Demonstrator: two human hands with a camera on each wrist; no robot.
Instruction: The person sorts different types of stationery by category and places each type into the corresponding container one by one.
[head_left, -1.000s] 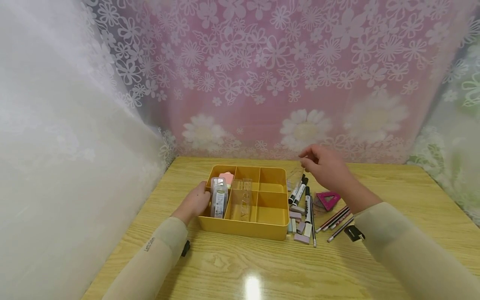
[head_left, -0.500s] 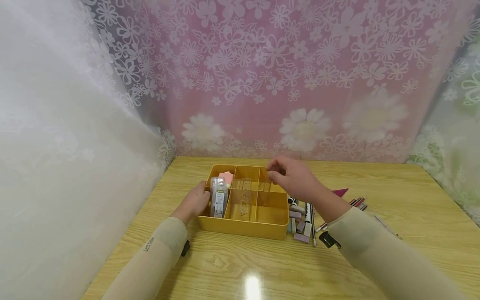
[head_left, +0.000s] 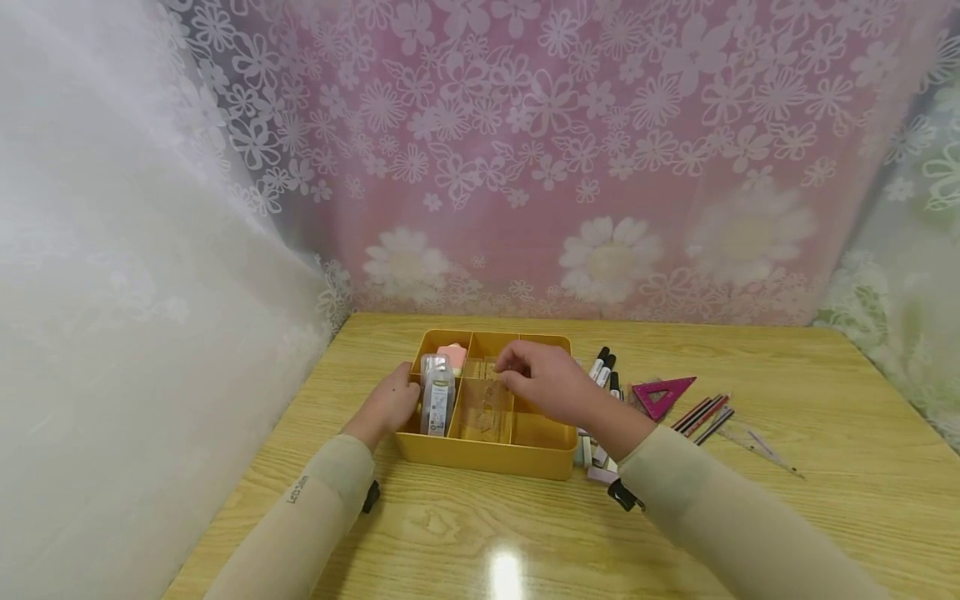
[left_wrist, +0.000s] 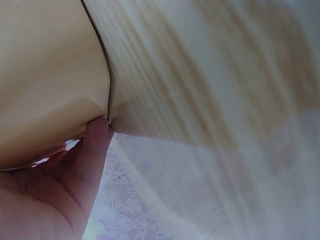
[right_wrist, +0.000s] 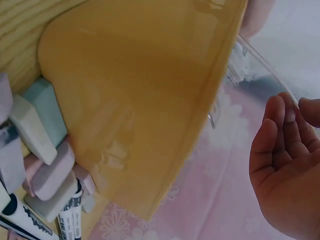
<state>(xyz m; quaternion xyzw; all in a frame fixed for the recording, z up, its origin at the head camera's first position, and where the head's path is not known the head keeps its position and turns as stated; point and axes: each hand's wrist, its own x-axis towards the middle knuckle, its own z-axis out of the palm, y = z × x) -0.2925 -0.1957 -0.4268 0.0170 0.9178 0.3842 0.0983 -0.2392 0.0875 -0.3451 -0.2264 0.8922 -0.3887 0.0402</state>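
Ruler pinched in right hand: one; markers: three.

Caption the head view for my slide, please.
Left hand gripping a yellow divided tray, right hand pinching a clear plastic piece over it; markers, pencils and a pink triangle lie alongside.

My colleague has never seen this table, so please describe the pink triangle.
Find the yellow divided box on the table. To its right, between black-capped markers and pencils, lies the pink triangle; its bright colour and triangular hole set it apart.

Head view downward, wrist close-ups, box shared
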